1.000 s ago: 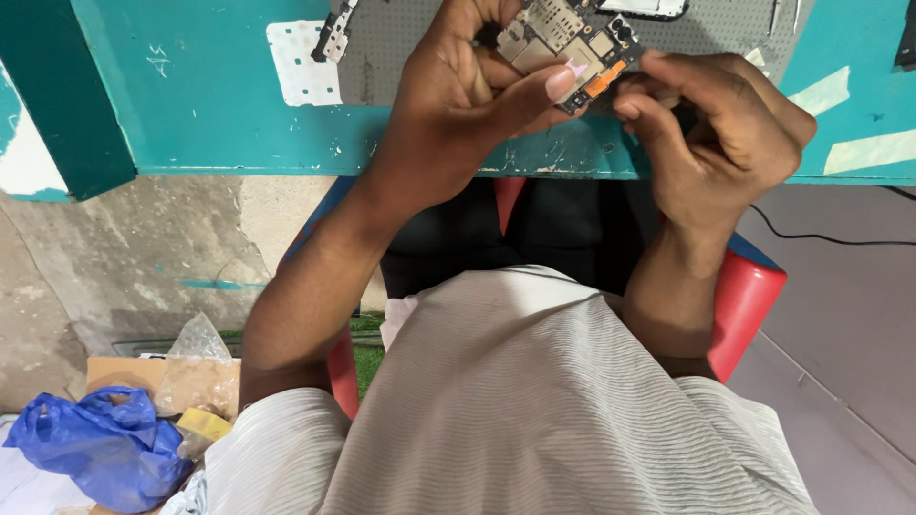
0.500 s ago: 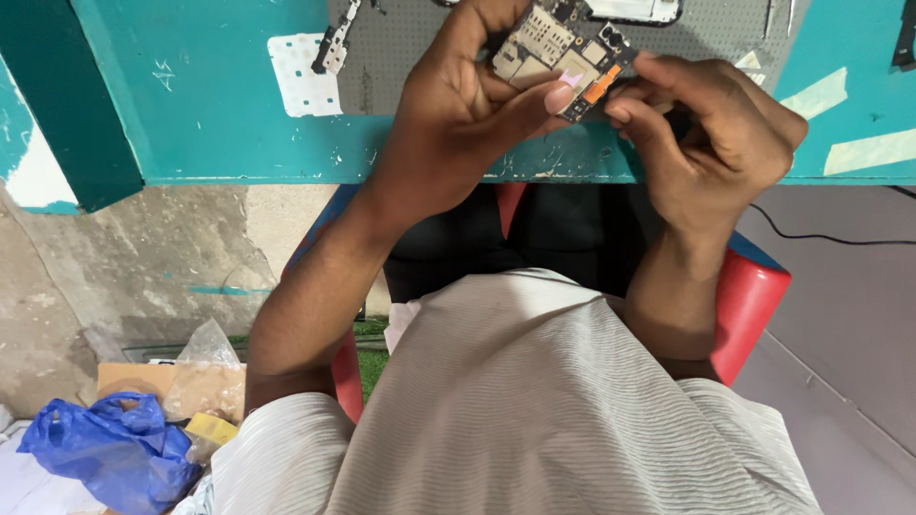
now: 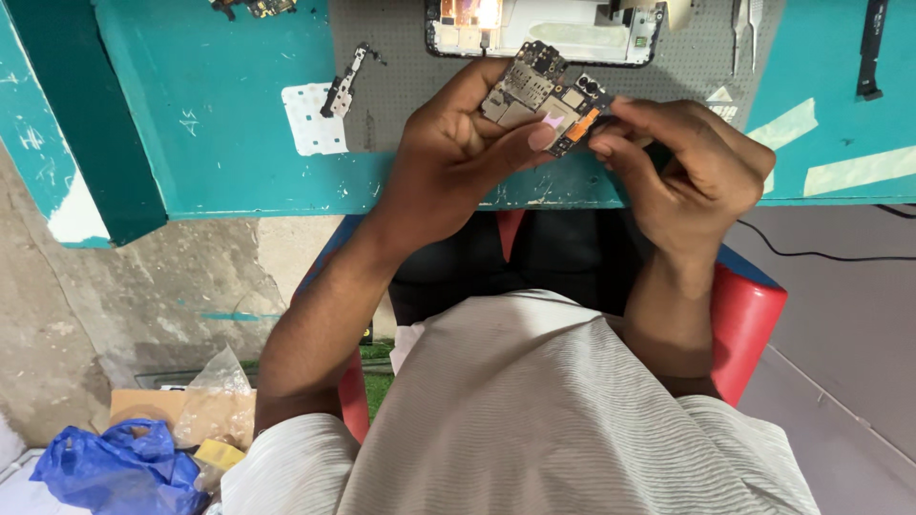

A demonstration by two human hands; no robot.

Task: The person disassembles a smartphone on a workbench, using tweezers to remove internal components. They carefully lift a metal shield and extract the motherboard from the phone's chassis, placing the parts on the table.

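Note:
My left hand holds a small phone circuit board with metal shields and an orange strip, thumb pressed on its lower face. My right hand pinches the board's right edge by the orange strip, fingers bunched; I cannot tell whether it also holds a small tool. Both hands hover over the near edge of a teal workbench. Just beyond them on a grey mat lies an opened white phone frame.
A small black metal bracket lies on a white sticker at the mat's left. Tweezers and a black flex strip lie at the far right. A blue plastic bag and cardboard sit on the floor at left. I sit on a red chair.
The view has tilted down the bench, so the phone frame now shows more fully. Both hands keep hold of the board, with little change in grip.

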